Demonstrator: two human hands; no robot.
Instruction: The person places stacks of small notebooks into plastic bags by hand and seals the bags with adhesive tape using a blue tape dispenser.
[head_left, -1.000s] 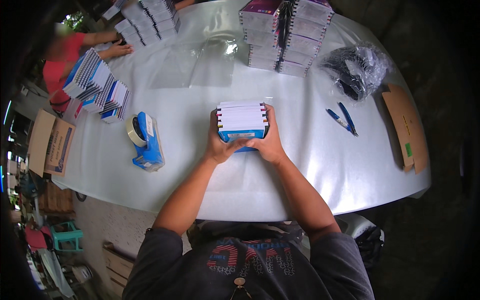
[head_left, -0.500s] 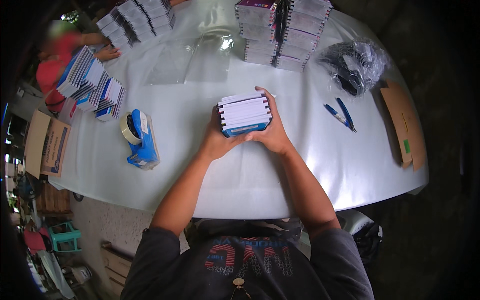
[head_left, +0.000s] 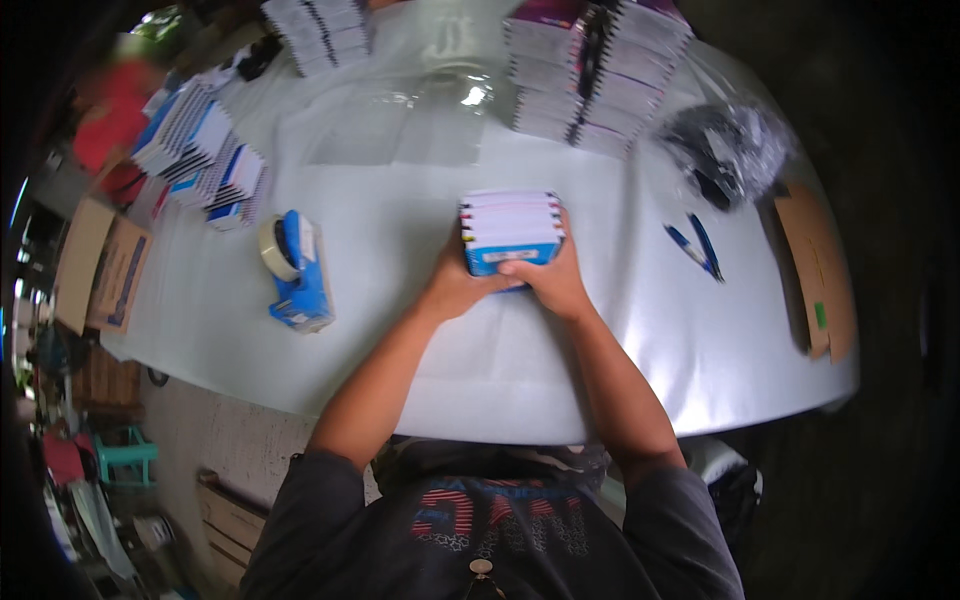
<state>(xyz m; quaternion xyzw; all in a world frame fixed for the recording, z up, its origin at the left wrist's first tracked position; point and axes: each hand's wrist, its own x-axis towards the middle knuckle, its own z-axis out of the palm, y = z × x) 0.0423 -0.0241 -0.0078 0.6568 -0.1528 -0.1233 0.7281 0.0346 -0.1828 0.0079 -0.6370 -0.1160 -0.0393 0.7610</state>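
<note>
Blue tape dispenser (head_left: 296,270) left, pens (head_left: 695,247) right of hands-held box stack (head_left: 510,230).

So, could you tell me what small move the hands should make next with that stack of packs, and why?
Probably square it up: both hands, left hand and right hand, clasp the stack of packs by its near side, and its layers look slightly uneven on the white table.

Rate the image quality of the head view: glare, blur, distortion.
Head view: strong fisheye, the white table edge bows and the corners go black; glare on the clear plastic sheet at the far side; the red-clad person at upper left is smeared; the stack of boxes between left hand and right hand is fairly sharp.
</note>
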